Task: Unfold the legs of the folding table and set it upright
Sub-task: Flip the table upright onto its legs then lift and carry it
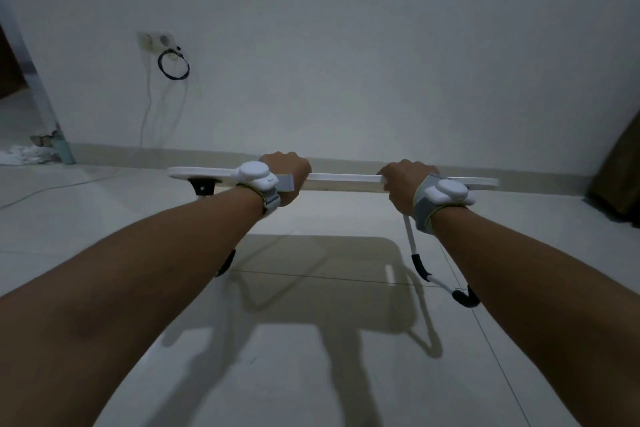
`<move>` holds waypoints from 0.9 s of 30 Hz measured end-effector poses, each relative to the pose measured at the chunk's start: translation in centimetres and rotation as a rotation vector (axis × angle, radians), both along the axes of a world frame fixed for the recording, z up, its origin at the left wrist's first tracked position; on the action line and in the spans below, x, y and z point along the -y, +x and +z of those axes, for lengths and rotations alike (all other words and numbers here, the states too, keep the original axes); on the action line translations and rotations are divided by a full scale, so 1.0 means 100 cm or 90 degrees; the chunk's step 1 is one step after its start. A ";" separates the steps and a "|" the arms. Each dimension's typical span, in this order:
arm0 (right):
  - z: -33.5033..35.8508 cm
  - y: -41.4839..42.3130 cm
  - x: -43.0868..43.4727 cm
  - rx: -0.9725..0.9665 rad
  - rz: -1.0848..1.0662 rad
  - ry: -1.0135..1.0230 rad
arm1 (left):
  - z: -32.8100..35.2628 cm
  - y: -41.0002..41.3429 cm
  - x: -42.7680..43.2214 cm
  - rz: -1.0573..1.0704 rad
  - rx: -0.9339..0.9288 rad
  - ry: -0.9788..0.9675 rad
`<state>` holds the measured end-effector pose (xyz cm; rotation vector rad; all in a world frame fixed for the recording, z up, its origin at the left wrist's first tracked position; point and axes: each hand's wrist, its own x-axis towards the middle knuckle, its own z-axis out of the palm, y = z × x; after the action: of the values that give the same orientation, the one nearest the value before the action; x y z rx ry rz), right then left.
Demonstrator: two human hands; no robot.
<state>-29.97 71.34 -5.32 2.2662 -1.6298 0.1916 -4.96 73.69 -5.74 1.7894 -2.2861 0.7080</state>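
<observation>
A small white folding table (343, 181) is held level above the tiled floor, seen edge-on. My left hand (289, 173) grips its near edge left of centre. My right hand (405, 184) grips the same edge right of centre. Both wrists wear white strapped devices. A white tubular leg (415, 253) with black foot pads hangs down unfolded on the right side. On the left, a black foot pad (227, 262) shows beside my forearm, and a black hinge bracket (204, 185) sits under the top. The rest of the left leg is hidden by my arm.
A plain wall stands close behind, with a socket (156, 40) and a looped black cable (173, 64) at left. Thin cords run down to the floor. A doorway and debris lie at far left. A brown curtain (620, 177) hangs at the right edge.
</observation>
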 end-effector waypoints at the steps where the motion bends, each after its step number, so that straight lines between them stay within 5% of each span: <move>1: -0.004 -0.001 0.001 0.001 0.006 0.000 | -0.004 0.001 0.001 -0.004 0.002 -0.010; 12: -0.063 -0.008 0.030 0.021 0.041 -0.008 | -0.051 0.000 0.025 -0.028 0.010 -0.037; 27: -0.060 0.004 0.013 0.034 -0.013 0.041 | -0.055 -0.001 0.014 -0.018 -0.014 -0.004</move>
<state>-29.59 70.02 -11.36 2.3095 -1.7091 0.1992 -5.03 72.27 -11.25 1.7490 -2.2887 0.6867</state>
